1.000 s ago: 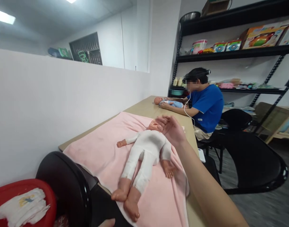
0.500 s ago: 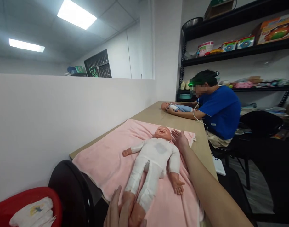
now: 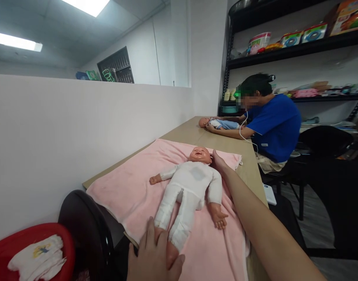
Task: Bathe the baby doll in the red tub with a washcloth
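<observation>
A baby doll (image 3: 193, 175) with a white cloth body lies face up on a pink towel (image 3: 123, 187), its head towards the far side. My right hand (image 3: 219, 163) cups the right side of the doll's head (image 3: 200, 155); its fingers are tucked behind the head and neck, mostly hidden, with the thumb side uppermost. At the near end, my left hand (image 3: 154, 251) lies over the doll's lower legs (image 3: 171, 251), fingers on one side and thumb on the other. The doll's feet are hidden under that hand.
Beyond the towel on the wooden table (image 3: 179, 130), a person in a blue shirt (image 3: 275, 125) handles another doll (image 3: 222, 124). A red basin (image 3: 64, 242) with white cloth (image 3: 40, 255) and a black chair (image 3: 85, 230) stand at left. Shelves (image 3: 284, 54) rise behind.
My right hand's fingers have slid in behind the doll's head. My left hand has come further up over the lower legs. The view has tilted down slightly.
</observation>
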A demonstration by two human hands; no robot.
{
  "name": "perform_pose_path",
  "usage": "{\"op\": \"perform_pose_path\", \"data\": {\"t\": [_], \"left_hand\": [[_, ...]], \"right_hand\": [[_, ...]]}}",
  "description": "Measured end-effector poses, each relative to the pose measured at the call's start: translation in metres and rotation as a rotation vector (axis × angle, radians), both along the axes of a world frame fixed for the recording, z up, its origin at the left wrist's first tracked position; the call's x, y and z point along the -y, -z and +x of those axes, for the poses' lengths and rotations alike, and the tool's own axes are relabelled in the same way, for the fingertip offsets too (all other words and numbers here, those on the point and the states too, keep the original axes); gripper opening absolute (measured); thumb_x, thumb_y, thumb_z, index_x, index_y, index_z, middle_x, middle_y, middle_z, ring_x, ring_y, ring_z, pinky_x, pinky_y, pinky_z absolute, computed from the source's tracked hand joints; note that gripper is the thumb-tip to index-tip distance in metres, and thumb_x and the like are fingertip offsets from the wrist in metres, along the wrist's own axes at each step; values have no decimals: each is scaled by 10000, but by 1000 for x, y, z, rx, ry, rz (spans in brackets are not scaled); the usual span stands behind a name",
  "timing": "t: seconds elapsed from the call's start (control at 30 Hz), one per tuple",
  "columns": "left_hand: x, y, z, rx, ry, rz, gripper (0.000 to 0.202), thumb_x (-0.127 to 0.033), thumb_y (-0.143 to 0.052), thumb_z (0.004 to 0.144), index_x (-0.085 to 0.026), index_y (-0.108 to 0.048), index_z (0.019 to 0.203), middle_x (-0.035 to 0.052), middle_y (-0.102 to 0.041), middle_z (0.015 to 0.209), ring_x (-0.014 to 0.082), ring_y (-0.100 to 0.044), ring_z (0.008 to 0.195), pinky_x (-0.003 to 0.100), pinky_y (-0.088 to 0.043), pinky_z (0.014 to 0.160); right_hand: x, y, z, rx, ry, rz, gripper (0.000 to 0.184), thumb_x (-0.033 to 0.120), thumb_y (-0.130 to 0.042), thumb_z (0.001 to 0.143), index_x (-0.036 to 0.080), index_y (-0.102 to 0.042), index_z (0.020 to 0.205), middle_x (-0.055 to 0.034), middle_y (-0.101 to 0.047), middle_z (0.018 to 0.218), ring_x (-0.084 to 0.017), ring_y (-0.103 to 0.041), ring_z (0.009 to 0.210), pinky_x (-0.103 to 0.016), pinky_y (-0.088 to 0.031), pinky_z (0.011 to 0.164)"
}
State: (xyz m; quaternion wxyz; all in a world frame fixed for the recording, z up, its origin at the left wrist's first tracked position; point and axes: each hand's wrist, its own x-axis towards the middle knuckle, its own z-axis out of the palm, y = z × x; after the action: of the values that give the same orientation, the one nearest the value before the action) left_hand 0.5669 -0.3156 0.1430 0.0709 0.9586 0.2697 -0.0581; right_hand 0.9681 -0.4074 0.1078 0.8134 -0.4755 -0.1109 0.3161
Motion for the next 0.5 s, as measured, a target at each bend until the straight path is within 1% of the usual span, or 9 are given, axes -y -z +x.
{"op": "perform_pose_path", "data": {"t": [0.1, 0.2, 0.27, 0.3, 0.37, 0.43, 0.5], "left_hand": [[1, -16, 9, -21, 1, -60, 489, -399, -571, 899, -237, -651, 1354, 179, -286, 1702, 351, -470, 1460, 598, -360, 1163], [1, -22, 17, -26, -5, -82, 466, -414, -607, 888, -262, -664, 1325, 148, -344, 1680, 354, -504, 1416, 591, -368, 1157], [0, -22, 22, -28, 3, -95, 496, -427, -630, 872, -271, -652, 1342, 130, -389, 1646, 351, -520, 1387, 556, -419, 1122], [-1, -21, 24, -25, 7, -104, 516, -435, -636, 865, -273, -644, 1355, 124, -389, 1640, 350, -525, 1375, 534, -448, 1095], [-3, -20, 27, -11, 14, -117, 580, -453, -647, 848, -296, -609, 1405, 117, -363, 1645, 353, -524, 1363, 514, -480, 1052], [-5, -17, 31, 1, 17, -123, 684, -457, -661, 827, -351, -527, 1489, 112, -352, 1642, 358, -514, 1363, 529, -476, 1045], [-7, -15, 33, 11, 28, -129, 771, -454, -670, 813, -392, -445, 1547, 114, -410, 1589, 356, -513, 1356, 535, -459, 1060]], "right_hand": [[-1, -4, 1, -27, 22, -42, 751, 666, -223, 1033, 93, -662, 1239, -216, -761, 1124, -300, -757, 1017, -454, -606, 952], [-2, -10, -1, -22, 8, 2, 714, 663, -230, 1032, 120, -637, 1252, -208, -756, 1134, -305, -751, 1030, -489, -606, 938], [-3, -13, -4, -25, 5, 68, 675, 656, -239, 1032, 146, -641, 1218, -195, -760, 1113, -304, -749, 1021, -497, -605, 935], [-3, -13, -7, -32, 22, 94, 649, 646, -249, 1033, 158, -646, 1194, -185, -765, 1085, -304, -749, 1011, -500, -604, 933], [-4, -13, -11, -40, 94, 131, 580, 607, -278, 1040, 183, -657, 1151, -160, -772, 1015, -306, -744, 992, -510, -601, 927], [-6, -11, -16, -34, 154, 160, 544, 579, -294, 1042, 196, -672, 1120, -146, -769, 988, -318, -731, 1003, -528, -594, 924], [-9, -9, -21, -18, 182, 182, 533, 577, -328, 1040, 187, -684, 1112, -138, -758, 1024, -315, -713, 1030, -534, -584, 934]]}}
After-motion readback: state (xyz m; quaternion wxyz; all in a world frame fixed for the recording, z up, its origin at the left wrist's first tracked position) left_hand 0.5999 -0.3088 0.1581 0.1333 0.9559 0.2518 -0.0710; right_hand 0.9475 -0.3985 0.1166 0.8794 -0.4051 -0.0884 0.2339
